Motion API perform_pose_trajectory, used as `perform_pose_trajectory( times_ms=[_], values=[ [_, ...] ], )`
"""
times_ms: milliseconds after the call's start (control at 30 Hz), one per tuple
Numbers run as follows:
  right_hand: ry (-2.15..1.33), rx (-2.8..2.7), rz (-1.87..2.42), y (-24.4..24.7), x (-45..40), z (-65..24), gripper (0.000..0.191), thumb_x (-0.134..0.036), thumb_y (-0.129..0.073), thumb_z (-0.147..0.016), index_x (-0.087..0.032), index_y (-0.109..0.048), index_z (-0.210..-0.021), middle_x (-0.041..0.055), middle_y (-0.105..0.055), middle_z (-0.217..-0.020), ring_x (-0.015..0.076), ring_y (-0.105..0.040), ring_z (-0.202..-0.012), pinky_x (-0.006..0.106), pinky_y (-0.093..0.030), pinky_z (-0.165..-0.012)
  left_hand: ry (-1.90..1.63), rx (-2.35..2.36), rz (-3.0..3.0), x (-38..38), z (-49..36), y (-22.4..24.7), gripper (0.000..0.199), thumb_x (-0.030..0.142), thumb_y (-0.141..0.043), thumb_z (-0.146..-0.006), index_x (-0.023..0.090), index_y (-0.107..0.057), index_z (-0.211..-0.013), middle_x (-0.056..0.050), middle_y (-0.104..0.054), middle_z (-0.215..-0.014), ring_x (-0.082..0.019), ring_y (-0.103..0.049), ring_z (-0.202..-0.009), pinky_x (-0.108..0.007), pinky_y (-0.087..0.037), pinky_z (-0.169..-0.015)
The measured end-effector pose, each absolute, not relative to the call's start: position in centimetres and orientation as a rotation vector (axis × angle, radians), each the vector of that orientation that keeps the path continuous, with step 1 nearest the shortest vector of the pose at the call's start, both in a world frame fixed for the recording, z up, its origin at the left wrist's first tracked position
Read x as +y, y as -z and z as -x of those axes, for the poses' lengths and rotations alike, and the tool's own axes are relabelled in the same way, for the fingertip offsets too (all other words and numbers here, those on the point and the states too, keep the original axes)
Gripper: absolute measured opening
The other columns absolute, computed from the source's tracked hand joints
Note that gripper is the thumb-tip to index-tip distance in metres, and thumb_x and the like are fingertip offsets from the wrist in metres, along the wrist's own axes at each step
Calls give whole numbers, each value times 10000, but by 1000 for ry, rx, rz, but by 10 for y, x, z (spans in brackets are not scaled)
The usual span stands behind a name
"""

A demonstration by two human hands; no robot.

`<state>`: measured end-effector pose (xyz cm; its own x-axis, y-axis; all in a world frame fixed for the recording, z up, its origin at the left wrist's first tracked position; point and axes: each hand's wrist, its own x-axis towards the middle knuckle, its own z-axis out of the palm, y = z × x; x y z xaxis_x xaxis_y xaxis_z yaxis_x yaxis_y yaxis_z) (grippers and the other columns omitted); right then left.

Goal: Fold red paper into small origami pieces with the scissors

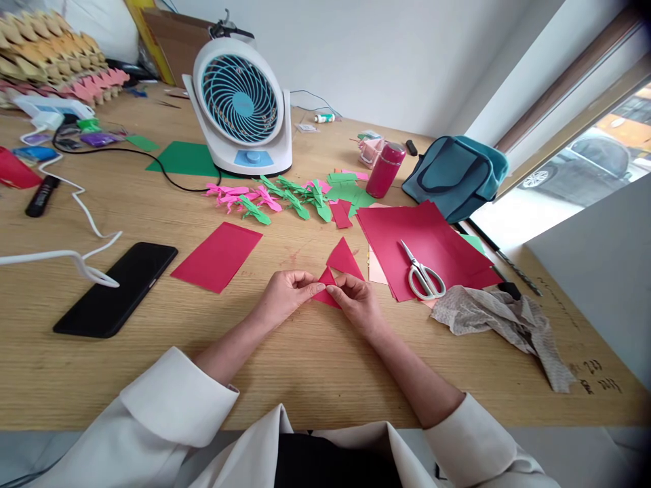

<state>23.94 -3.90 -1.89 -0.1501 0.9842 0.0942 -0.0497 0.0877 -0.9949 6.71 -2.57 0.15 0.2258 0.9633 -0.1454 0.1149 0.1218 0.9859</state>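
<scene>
Between my two hands is a small folded piece of red paper, its pointed tip facing away from me. My left hand pinches its left side between thumb and fingers. On the right side my right hand pinches it the same way, the thumbs almost meeting. Just beyond lies a red paper triangle, partly behind my right fingers. A red paper sheet rests to the left of my hands. To the right, white-handled scissors lie on a stack of large red sheets.
Pink and green folded paper figures lie beyond my hands, before a white fan. A phone and white cable are at left. At right are a red bottle, a teal bag and a crumpled cloth.
</scene>
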Motion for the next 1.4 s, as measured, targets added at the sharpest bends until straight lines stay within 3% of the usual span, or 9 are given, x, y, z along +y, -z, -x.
perform_pose_trajectory(
  times_ms=[600,867,1400],
  values=[
    [-1285,-1280,1119,13,-40,-239,335,-509,-719,-751,-189,-625,-729,-17,-559,-639,110,-425,-580,237,-354,-530,-950,1207,-1265,-28,-70,-1,339,464,-762,-650,133,-692,-675,30,-596,-563,-88,-462,-535,-209,-343,-518],
    [-1241,-1361,1123,16,-40,-240,352,-533,-693,-771,-191,-620,-736,-10,-559,-649,120,-440,-592,247,-363,-541,-936,1135,-1197,-28,-70,-4,331,450,-789,-631,137,-728,-720,7,-662,-617,-95,-496,-548,-213,-367,-536],
    [-1214,-1363,1111,22,-40,-240,265,-458,-682,-815,-198,-642,-783,-5,-580,-688,126,-463,-615,245,-370,-550,-967,1183,-1213,-28,-69,4,313,434,-784,-656,133,-717,-709,8,-662,-621,-90,-506,-554,-206,-375,-539]
  ],
)
